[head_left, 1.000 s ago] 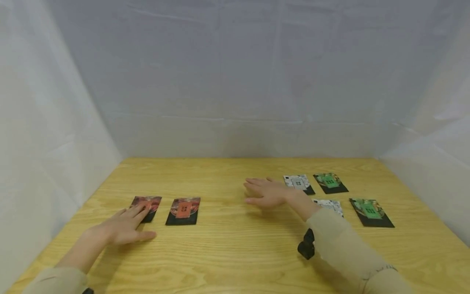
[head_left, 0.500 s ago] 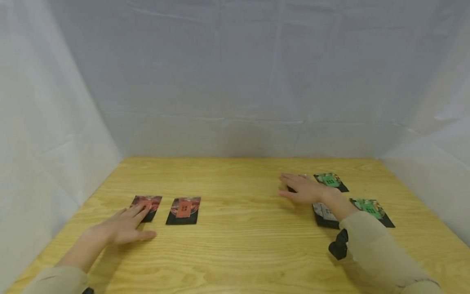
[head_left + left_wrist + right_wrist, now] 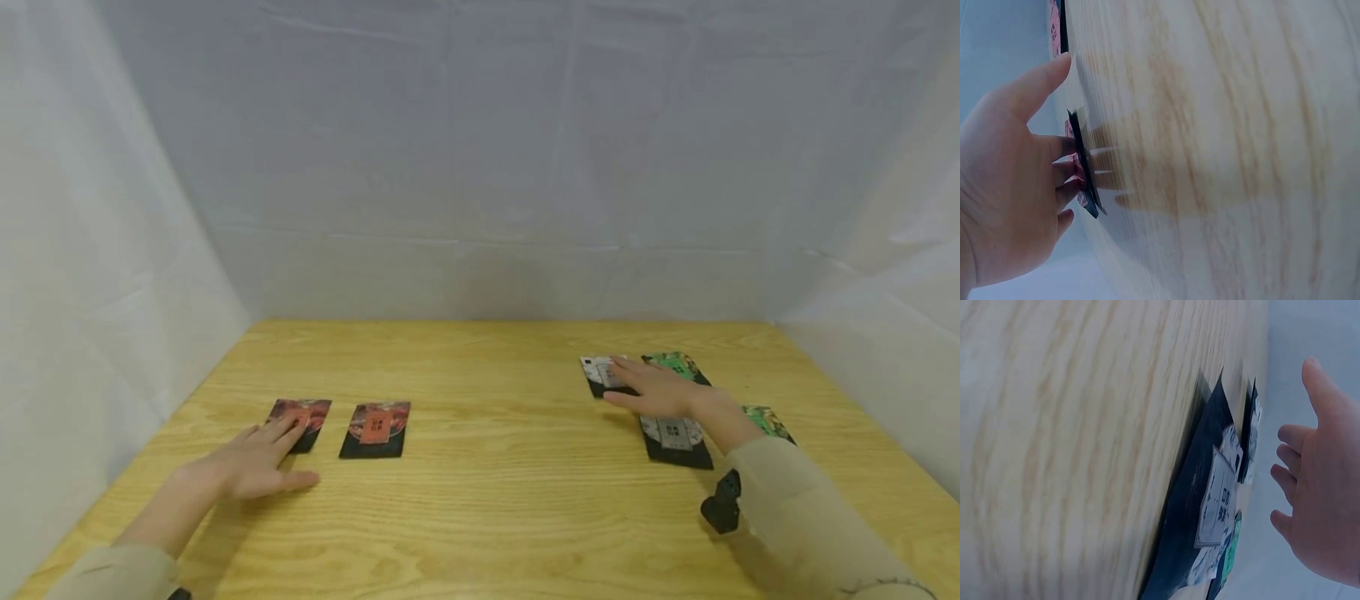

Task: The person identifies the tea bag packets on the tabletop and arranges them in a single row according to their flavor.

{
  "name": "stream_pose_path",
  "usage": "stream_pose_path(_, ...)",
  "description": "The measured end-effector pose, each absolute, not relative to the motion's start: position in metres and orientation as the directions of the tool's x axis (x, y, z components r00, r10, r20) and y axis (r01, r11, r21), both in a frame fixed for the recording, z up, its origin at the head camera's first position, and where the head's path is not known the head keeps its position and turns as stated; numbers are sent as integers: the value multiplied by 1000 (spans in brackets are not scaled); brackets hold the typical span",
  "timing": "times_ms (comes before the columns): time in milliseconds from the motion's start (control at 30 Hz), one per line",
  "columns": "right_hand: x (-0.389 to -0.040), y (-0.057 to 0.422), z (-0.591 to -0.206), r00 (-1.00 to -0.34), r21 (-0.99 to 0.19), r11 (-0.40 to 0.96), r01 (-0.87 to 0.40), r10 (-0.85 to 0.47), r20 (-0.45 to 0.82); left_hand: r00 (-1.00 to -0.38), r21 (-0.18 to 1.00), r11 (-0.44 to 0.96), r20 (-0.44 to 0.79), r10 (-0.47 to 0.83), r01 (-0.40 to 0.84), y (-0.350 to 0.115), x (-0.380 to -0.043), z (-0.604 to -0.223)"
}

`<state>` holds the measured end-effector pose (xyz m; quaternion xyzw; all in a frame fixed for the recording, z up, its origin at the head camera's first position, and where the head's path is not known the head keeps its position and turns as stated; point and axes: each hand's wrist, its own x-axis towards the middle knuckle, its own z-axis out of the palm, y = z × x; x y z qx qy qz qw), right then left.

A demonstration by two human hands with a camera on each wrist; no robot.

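My left hand lies with fingers extended over the leftmost red-and-black packet; in the left wrist view its fingertips touch that packet. Beside it is a second red-and-black packet. On the right side, my right hand hovers with loose, spread fingers, partly covering the far white-and-black packet and the far green-and-black packet. Below the hand lies the near white-and-black packet. The right wrist view shows a gap between the hand and the packets.
The near green packet is partly hidden by the right forearm. All packets lie flat on a wooden table. White sheeting hangs behind the table and along both sides. A small black device sits at the right wrist.
My right hand has swept rightward from the table's middle, over the far white packet, toward the green ones. The white packets have come more into view. The left hand stays put.
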<state>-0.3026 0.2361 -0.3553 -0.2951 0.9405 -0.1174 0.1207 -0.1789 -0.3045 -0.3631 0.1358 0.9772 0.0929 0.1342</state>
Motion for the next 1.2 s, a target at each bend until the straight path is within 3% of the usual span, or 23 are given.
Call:
stream_pose_path(467, -301, 236, -356, -795, -242, 839, -487, -541, -275, -929, 208, 949, -238, 284, 236, -305, -177, -364)
stream_pose_path(1200, -289, 233, -360, -768, -92, 804, -587, -589, -252, -926, 208, 948, -243, 290, 242, -305, -178, -363)
